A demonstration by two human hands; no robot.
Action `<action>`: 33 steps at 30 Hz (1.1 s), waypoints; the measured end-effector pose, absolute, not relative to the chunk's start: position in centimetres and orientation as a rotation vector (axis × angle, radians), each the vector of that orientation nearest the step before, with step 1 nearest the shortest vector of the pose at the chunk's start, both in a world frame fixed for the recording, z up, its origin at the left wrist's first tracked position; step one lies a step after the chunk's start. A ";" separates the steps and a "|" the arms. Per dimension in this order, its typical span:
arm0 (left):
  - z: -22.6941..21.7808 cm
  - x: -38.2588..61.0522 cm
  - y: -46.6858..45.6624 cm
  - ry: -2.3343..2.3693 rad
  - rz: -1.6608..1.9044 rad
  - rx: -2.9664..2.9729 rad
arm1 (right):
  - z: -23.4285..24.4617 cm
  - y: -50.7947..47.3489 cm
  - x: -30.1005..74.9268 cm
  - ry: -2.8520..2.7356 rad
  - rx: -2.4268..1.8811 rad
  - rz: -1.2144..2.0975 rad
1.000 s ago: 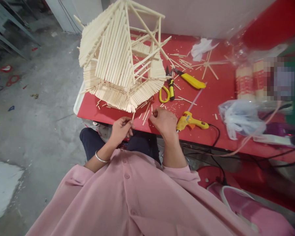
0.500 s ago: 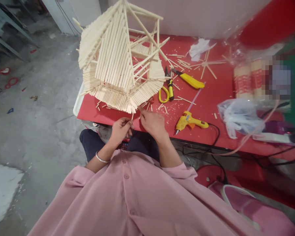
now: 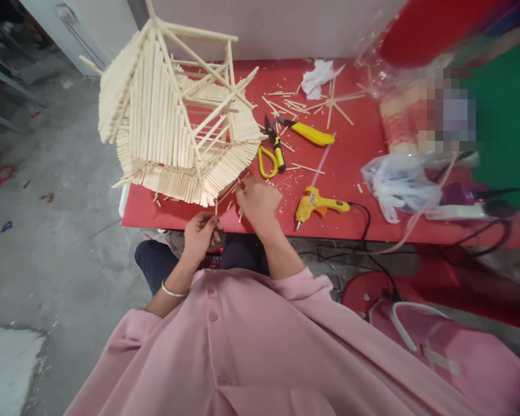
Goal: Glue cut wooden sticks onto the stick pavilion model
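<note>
- Since the earlier frame, your view had swung to the right, and your right hand (image 3: 257, 202) had shifted rightward, away from the front corner of the stick model (image 3: 160, 115).
- Your left thumb and forefinger were pinched together on a short stick (image 3: 216, 207), held at the table's near edge just in front of that corner; you could not tell whether its far end touched the model.
- That stick's long axis ran away from your body, toward the model's corner. Your left hand (image 3: 200, 234) had it; your right fingertips lay to its right and slightly farther from you, so the left was nearer.
- Your right fingers were bent close together beside the model's right-hand eave, near loose sticks (image 3: 241, 216); you could not tell whether they gripped one.
- Above your hands stood the model, its left roof faces covered with sticks, its right side open framing.
- Right of the model, yellow-handled pliers (image 3: 279, 155) and a yellow-handled cutter (image 3: 312, 134) lay on the red table (image 3: 351, 173).
- Farther right of your right hand lay a yellow glue gun (image 3: 320, 202), nozzle toward you, then a plastic bag (image 3: 398, 179).
</note>
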State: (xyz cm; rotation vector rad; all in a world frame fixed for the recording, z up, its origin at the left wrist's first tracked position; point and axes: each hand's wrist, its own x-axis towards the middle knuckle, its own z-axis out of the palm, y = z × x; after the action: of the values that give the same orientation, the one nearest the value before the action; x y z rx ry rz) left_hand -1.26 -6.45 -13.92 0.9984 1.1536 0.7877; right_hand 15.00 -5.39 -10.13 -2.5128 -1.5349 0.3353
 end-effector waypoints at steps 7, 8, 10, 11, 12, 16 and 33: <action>-13.5 -1.1 -6.3 1.167 0.757 1.055 | -11.7 -4.0 15.4 -1.477 -2.521 0.371; -13.4 -1.1 -6.3 1.172 0.757 1.062 | -11.9 -4.1 15.3 -1.466 -2.515 0.372; -13.2 -1.0 -6.4 1.182 0.763 1.065 | -12.2 -4.3 15.3 -1.449 -2.505 0.377; -13.2 -0.9 -6.4 1.184 0.766 1.063 | -12.3 -4.4 15.4 -1.441 -2.501 0.378; -13.2 -0.8 -6.4 1.184 0.769 1.060 | -12.3 -4.6 15.5 -1.435 -2.498 0.379; -13.3 -0.4 -6.6 1.179 0.770 1.060 | -12.3 -4.6 16.3 -1.415 -2.499 0.381; -11.7 1.5 -4.3 1.316 0.655 1.296 | -9.2 -9.9 16.5 -1.448 -2.500 0.502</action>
State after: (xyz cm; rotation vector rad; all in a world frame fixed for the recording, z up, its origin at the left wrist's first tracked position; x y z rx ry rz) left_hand 1.49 -4.33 -11.71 1.2964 1.3162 0.6550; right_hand 16.47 -9.88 -9.23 -2.4999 -1.4482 0.5020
